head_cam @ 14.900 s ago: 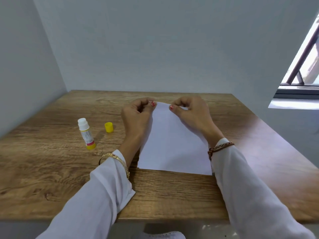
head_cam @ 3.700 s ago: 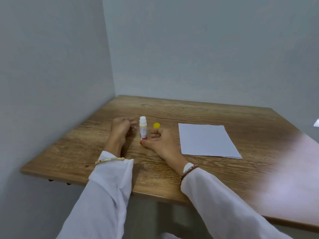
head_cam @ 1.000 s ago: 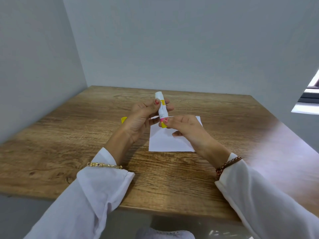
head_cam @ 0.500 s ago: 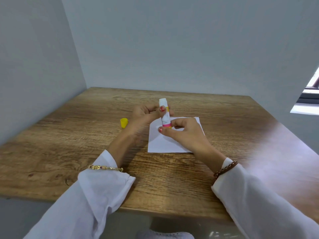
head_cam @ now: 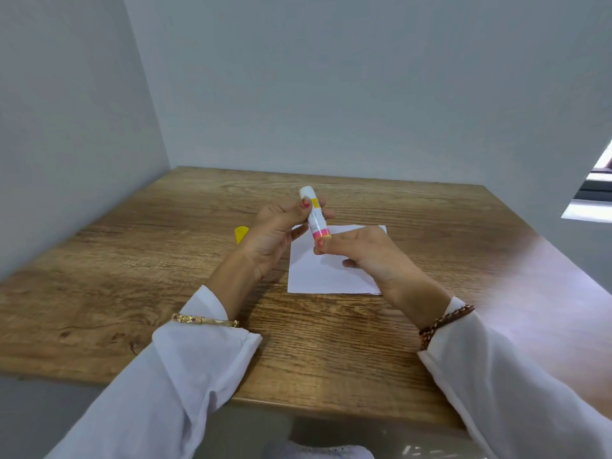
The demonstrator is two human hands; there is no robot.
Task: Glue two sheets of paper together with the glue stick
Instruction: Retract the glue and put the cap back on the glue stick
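I hold the white glue stick (head_cam: 314, 217) in the air above the table, its uncapped white tip pointing up and away, its yellow-and-pink base toward me. My left hand (head_cam: 275, 233) wraps the barrel between thumb and fingers. My right hand (head_cam: 361, 251) pinches the yellow base with thumb and forefinger. Under both hands lies the white paper (head_cam: 318, 273), flat on the wooden table (head_cam: 149, 260); it looks like one stack and I cannot tell the sheets apart. The yellow cap (head_cam: 241, 234) stands on the table just left of my left hand.
Grey walls close the table in at the left and at the back. A window ledge (head_cam: 589, 213) shows at the right edge. The table's front edge runs below my sleeves.
The glue stick has tilted further to the left and my right fingers have shifted on its base. Both hands stay over the paper. The cap has not moved.
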